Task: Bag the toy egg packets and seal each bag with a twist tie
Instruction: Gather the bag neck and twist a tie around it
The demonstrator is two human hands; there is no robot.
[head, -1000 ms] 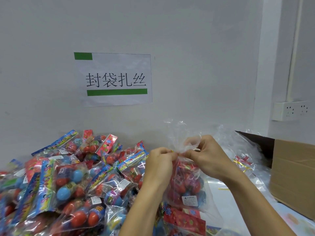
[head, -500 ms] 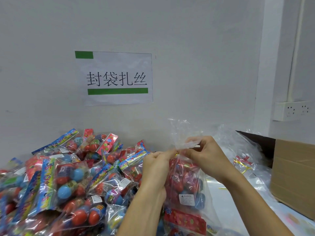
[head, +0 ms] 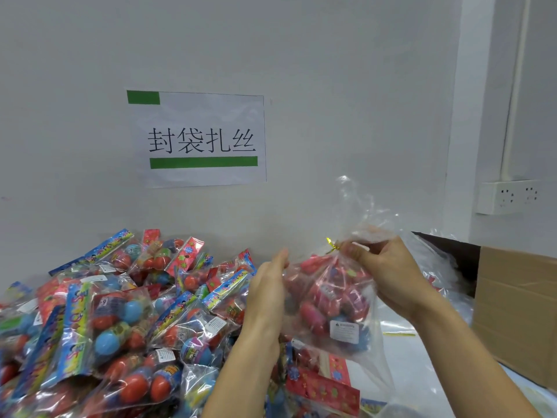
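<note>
Left hand [head: 266, 292] has released the bag's [head: 331, 303] neck, seemingly

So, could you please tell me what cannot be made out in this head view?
- Twist tie: only gold ends show; the right hand hides the wrap around the bag neck.
- Left hand: seen from the back, palm side hidden.
- Cardboard box: cut off by the right edge.
- Warning label: print too small.

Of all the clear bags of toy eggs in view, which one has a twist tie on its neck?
The bag held up between both hands: the right hand pinches its gathered neck, where a gold twist tie shows. The pile's packets have printed header cards.
</note>
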